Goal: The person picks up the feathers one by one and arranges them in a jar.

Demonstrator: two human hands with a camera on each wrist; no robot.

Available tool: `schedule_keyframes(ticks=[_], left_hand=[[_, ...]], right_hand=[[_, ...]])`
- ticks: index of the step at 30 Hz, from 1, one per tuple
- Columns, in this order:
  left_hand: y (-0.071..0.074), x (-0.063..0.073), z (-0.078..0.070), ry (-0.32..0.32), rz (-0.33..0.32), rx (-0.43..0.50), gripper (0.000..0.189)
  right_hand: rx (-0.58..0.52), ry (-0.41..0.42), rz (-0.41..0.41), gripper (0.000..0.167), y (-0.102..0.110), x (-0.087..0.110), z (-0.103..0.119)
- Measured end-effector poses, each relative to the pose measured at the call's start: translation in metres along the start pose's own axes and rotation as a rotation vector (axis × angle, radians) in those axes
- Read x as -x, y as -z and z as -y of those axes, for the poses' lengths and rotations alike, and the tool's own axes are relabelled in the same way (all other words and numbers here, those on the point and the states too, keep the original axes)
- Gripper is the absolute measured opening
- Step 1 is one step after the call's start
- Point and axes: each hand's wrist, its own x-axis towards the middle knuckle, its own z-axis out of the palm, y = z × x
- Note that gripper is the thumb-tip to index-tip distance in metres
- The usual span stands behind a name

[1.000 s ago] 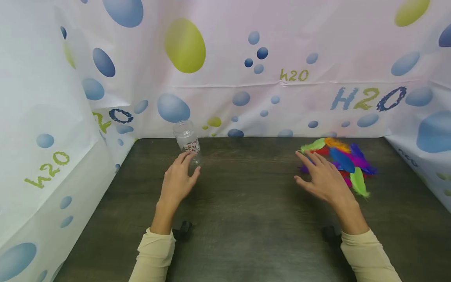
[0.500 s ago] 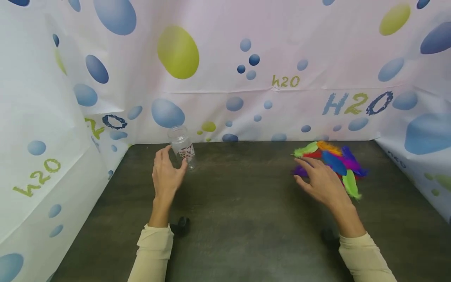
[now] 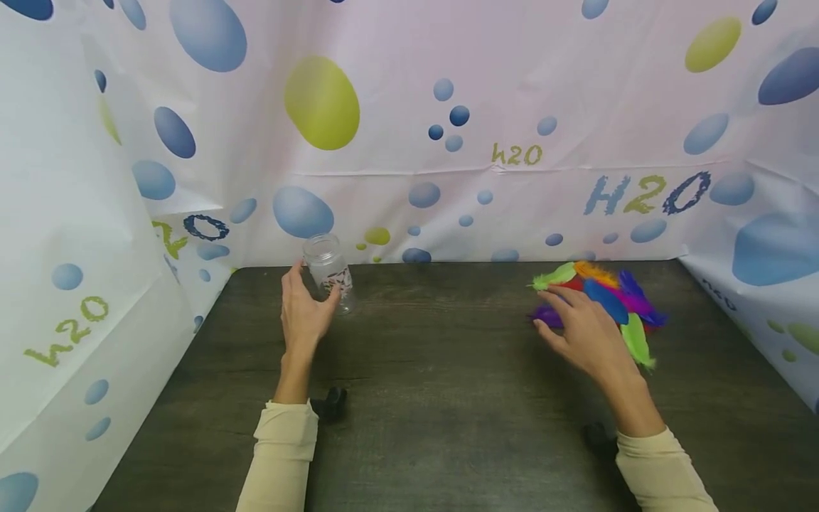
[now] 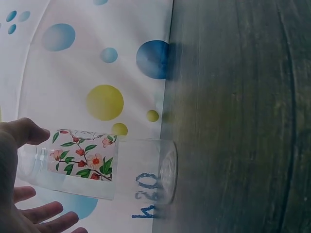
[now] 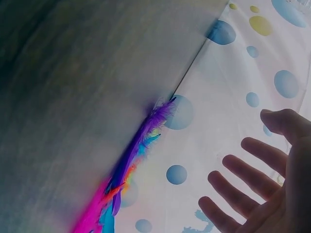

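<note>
A clear glass jar (image 3: 328,273) with a floral label stands upright near the back left of the table. My left hand (image 3: 303,310) is beside it, thumb and fingers spread to either side. In the left wrist view the thumb (image 4: 32,132) overlaps the jar by the label (image 4: 82,155), and the fingers (image 4: 46,213) are extended below it. At the back right lies a loose pile of bright feathers (image 3: 611,300) in green, orange, blue, purple and pink. My right hand (image 3: 585,334) hovers over the near left side of the pile, its fingers (image 5: 252,174) extended and holding nothing.
The dark wooden table (image 3: 441,384) meets a white patterned sheet (image 3: 409,85) at the back and on both sides. Dark wrist camera mounts (image 3: 331,404) sit by each wrist.
My left hand has moved left and around the jar, its thumb now in front of it. The right hand has shifted slightly over the feathers. The head view has tilted a little.
</note>
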Motion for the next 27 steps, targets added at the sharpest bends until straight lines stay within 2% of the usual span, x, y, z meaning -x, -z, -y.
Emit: schedule_keyframes(ticks=[3,8,14,19,27], left_hand=[[-0.001,-0.003,0.002,0.008,-0.003,0.021,0.082],[0.001,-0.011,0.010,0.004,-0.005,0.136,0.085],[0.001,-0.019,0.015,-0.004,0.060,0.223,0.090],[-0.001,-0.024,0.015,-0.010,0.101,0.302,0.087],[-0.005,-0.026,0.014,0.018,0.156,0.317,0.088]], right_hand=[[0.005,0.014,-0.019,0.050,0.000,-0.002,-0.001],[-0.004,0.031,-0.018,0.053,-0.002,-0.004,-0.003],[0.002,0.029,0.010,0.058,-0.003,-0.005,-0.005],[0.021,0.025,0.030,0.059,-0.003,-0.005,-0.005],[0.060,0.020,0.102,0.062,0.000,-0.003,-0.006]])
